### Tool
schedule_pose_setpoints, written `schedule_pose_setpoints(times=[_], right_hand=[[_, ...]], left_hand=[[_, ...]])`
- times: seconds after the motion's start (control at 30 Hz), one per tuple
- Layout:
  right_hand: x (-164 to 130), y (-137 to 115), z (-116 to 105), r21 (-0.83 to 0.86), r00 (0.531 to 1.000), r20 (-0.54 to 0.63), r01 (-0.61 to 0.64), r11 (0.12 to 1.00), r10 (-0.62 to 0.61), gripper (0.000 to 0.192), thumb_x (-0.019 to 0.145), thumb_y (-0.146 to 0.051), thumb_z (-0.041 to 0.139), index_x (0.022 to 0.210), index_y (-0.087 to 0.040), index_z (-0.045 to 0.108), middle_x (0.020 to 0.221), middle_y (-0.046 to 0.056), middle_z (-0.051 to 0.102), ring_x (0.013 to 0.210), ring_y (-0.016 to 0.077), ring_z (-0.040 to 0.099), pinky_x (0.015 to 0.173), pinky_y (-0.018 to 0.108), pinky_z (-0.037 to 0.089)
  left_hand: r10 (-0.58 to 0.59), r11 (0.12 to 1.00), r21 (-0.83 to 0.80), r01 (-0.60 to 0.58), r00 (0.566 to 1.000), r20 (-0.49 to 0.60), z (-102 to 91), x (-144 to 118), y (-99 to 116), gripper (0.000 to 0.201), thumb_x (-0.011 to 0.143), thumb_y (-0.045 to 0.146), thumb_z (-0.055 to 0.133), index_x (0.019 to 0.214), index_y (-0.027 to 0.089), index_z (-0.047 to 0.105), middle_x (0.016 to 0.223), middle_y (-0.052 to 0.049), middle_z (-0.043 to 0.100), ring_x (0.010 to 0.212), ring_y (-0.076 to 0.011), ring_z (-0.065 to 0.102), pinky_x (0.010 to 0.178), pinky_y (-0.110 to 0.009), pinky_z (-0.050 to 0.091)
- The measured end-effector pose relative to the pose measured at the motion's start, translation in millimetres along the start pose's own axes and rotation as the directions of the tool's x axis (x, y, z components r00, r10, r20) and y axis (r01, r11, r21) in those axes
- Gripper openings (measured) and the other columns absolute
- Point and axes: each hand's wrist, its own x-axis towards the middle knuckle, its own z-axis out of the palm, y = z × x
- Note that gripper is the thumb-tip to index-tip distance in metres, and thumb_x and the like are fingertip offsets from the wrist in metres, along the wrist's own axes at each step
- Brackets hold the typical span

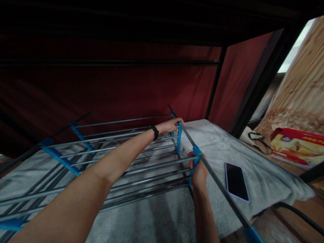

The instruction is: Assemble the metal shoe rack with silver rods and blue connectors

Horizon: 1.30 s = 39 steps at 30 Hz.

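Head view: grey blanket (164, 216) under rack (141, 168), red wall (126, 91).

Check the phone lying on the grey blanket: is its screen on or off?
Off. The phone lies flat, face up on the grey blanket, and its screen is uniformly black, with no lit content visible.

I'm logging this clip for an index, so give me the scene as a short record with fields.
Setting: grey fleece blanket under a dark frame, red cloth behind
Main object: metal-rod rack with blue plastic connectors
Left hand: grips a far blue connector; black wristband
Right hand: closed around a near blue connector
Nearby: black smartphone in lilac case, lying flat; red and yellow box
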Motion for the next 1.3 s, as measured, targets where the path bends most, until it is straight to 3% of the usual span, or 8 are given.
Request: schedule_pose_setpoints(times=[0.43,0.8,1.3], right_hand=[[-0.3,3.3,0.1,-0.010,1.000,0.021,-0.013,1.000,0.013,0.048,0.093,-0.057,0.039,0.077,-0.020,0.065,0.051,-0.006,0.041,0.050,0.0119,0.038,0.052,0.028,0.029],[-0.4,4.9,-0.2,-0.019,0.999,0.048,0.000,1.000,0.001,0.046,0.093,-0.054,0.039,0.077,-0.020,0.065,0.050,-0.005,0.042,0.050,0.0121,0.040,0.051,0.027,0.029],[0.8,10.5,2.2,-0.036,0.999,0.027,0.028,0.999,-0.027,0.051,0.094,-0.058,0.038,0.076,-0.020,0.066,0.049,-0.006,0.041,0.048,0.0109,0.037,0.051,0.027,0.027]], left_hand=[[-0.069,0.991,-0.109,0.073,0.997,0.045,-4.1,-9.9,16.7,0.037,0.059,0.004,0.062,0.093,0.019,0.057,0.078,0.005,0.055,0.073,-0.0122,0.050,0.067,-0.024,0.039],[-0.169,0.982,-0.077,0.171,0.985,0.034,-1.3,-7.3,20.0,0.040,0.056,0.000,0.059,0.091,0.020,0.055,0.071,0.005,0.051,0.061,-0.0103,0.043,0.051,-0.022,0.028],[-0.157,0.986,-0.050,0.157,0.988,0.004,1.7,-5.9,17.7,0.038,0.055,0.002,0.059,0.088,0.020,0.055,0.071,0.005,0.052,0.063,-0.0113,0.045,0.054,-0.021,0.033]])
